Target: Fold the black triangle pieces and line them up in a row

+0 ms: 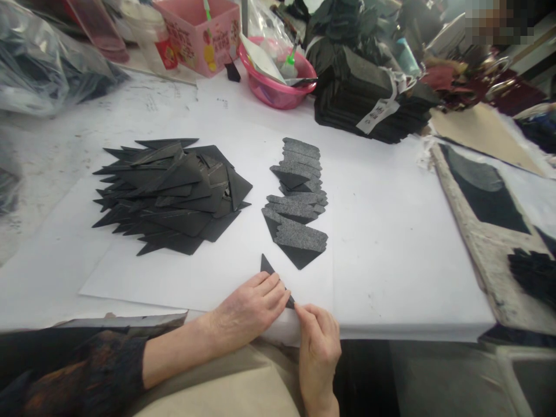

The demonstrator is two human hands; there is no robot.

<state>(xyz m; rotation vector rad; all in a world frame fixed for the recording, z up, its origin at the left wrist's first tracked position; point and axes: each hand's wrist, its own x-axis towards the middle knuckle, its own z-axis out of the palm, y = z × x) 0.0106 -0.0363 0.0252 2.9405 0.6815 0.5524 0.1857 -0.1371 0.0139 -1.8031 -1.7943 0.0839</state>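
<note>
A small black triangular piece (266, 264) lies at the front edge of the white table, partly covered by fingers. The bent fingers of my left hand (254, 301) press over its middle. At its near right corner, my right hand (319, 339) pinches it between thumb and index finger. Just beyond my hands, a row of overlapping black pieces with speckled grey strips (302, 234) runs away from me. To the left is a loose heap of black pointed pieces (174, 197), their flat sides dark and smooth.
At the back stand a pink patterned box (200, 40), a lidded jar (147, 35) and a pink basin (278, 92) holding a green-tipped bottle. A tied black stack (347, 92) with a white tag sits right of them. A worn board (467, 243) lies far right.
</note>
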